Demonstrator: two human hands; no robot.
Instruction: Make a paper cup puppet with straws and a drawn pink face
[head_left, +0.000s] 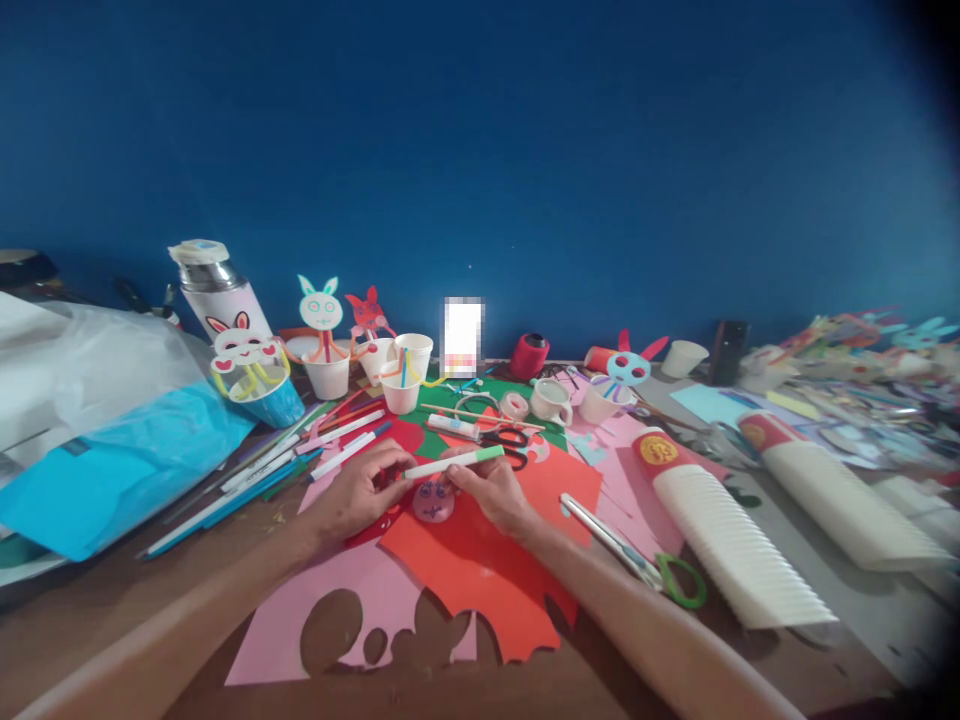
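Both hands hold one white marker with a green cap (457,461), level above the papers. My left hand (364,490) pinches its left end, and my right hand (491,488) grips it near the green cap. Just under the marker, a small round pink face cutout (433,503) with drawn eyes and mouth lies between the hands. Beneath are an orange-red sheet (480,570) and a pink sheet (277,625) with cut-out holes.
Paper cups (327,378) with rabbit faces stand at the back. Loose markers (262,475) lie left. Black-handled scissors (510,437), a craft knife (611,535), green-handled scissors (682,580) and stacked cups (742,545) lie toward the right. A blue bag (127,460) sits far left.
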